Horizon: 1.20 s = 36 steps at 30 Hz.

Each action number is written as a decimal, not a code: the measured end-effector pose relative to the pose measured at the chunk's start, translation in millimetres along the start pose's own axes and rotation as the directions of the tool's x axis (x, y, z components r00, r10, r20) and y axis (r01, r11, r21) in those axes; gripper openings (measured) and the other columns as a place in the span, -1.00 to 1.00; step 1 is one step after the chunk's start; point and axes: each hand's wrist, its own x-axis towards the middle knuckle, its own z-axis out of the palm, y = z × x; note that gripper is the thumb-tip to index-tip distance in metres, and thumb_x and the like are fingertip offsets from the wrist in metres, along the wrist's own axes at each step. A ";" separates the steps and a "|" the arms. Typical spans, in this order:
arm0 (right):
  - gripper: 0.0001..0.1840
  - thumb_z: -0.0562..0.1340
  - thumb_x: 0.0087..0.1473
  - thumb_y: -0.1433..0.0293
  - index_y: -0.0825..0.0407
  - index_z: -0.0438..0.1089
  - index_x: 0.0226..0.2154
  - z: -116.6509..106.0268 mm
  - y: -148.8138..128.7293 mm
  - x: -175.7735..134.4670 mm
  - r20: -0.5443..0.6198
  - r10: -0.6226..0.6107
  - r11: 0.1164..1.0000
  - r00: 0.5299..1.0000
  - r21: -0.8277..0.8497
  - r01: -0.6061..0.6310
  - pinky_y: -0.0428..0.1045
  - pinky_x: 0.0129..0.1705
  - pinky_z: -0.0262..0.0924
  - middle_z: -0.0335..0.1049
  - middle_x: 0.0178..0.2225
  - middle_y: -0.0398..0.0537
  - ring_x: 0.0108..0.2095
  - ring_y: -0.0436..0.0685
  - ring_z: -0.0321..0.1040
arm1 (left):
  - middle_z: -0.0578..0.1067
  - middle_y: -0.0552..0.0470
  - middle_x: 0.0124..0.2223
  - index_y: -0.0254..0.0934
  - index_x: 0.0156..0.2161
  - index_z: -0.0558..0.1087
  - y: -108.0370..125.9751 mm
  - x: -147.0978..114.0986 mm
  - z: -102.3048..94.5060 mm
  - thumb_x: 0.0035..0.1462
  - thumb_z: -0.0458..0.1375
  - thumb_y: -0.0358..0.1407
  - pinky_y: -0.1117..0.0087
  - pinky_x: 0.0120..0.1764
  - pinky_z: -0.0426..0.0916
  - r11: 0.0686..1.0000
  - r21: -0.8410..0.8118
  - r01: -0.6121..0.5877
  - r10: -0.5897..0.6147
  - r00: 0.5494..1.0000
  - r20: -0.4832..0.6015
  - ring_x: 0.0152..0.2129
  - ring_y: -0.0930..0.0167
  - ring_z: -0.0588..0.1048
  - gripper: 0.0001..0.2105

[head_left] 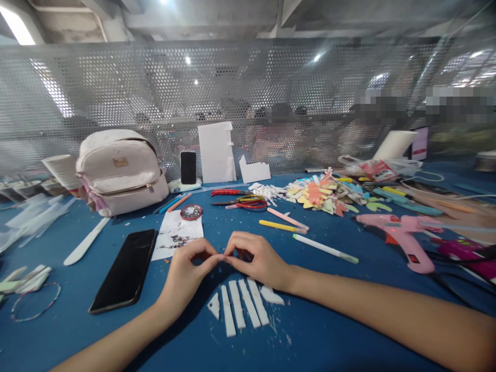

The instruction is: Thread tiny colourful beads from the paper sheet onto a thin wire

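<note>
Taking the meeting fingertips as the centre of the dial, with twelve o'clock pointing away from the person, four white strips (249, 303) lie between five and six o'clock on the blue table (318, 341). They stand side by side in a slightly slanting row, with narrow gaps. At the row's left end is one small white triangle (214, 307) with a dark dot; at its right end lies one white curved piece (272, 296).

Two phones are in sight: a flat phone (124, 271) at nine o'clock and an upright phone (188, 168) at eleven. One sheet of paper (165, 232) sits at ten o'clock, bearing one round tin (191, 212) and dark bits. Around two o'clock are one pink pen (287, 219) and one yellow pen (282, 226), with one white pen (325, 249) at three. One pink glue gun (387, 223) lies farther out, also near three. A pile of paper cutouts (315, 194), too jumbled to count, is at two.

Both hands are curled, not spread. The left hand (182, 274) and the right hand (267, 261) each bring thumb and forefinger together, and their tips meet just beyond the strips. Whether something small is pinched there, I cannot tell.
</note>
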 end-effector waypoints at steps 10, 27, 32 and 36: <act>-0.92 0.25 0.18 0.43 0.06 0.38 -0.36 0.0 -0.7 -0.9 0.033 -0.029 1.000 0.999 0.005 0.029 -0.12 -0.39 0.05 0.26 -0.46 -0.19 -0.47 -0.03 0.18 | 0.32 0.12 -0.51 -0.25 -0.52 0.29 1.0 -2.5 3.1 0.23 0.08 -0.24 0.43 -0.41 0.17 0.985 0.153 -0.081 0.063 0.991 0.119 -0.52 0.41 0.30 -0.71; -0.93 0.25 0.12 0.42 0.07 0.38 -0.38 -2.1 -3.1 4.6 0.060 0.123 0.948 0.991 0.290 -0.135 -0.16 -0.48 0.06 0.32 -0.42 -0.18 -0.48 -0.06 0.17 | 0.32 0.13 -0.52 -0.24 -0.53 0.28 -1.4 -1.4 2.9 0.22 0.10 -0.24 0.42 -0.40 0.17 0.994 0.055 -0.094 0.086 0.987 0.135 -0.53 0.41 0.30 -0.71; -0.89 0.23 0.13 0.37 0.07 0.32 -0.37 -1.6 3.1 7.7 -0.006 0.224 0.908 0.975 0.364 -0.207 -0.13 -0.42 0.07 0.28 -0.39 -0.15 -0.38 -0.01 0.22 | 0.37 0.10 -0.47 -0.25 -0.51 0.34 -0.5 -3.2 1.3 0.24 0.12 -0.32 0.41 -0.33 0.22 0.981 0.023 -0.195 0.190 0.971 0.145 -0.48 0.41 0.36 -0.74; -0.83 0.23 0.13 0.30 0.06 0.28 -0.37 -1.7 6.9 9.6 -0.022 0.307 0.869 0.951 0.414 -0.271 -0.12 -0.43 0.01 0.22 -0.42 -0.18 -0.40 -0.01 0.18 | 0.47 0.00 -0.21 -0.26 -0.50 0.40 5.6 -5.9 0.3 0.21 0.16 -0.40 0.41 -0.21 0.28 0.959 -0.024 -0.282 0.281 0.943 0.176 -0.32 0.40 0.44 -0.77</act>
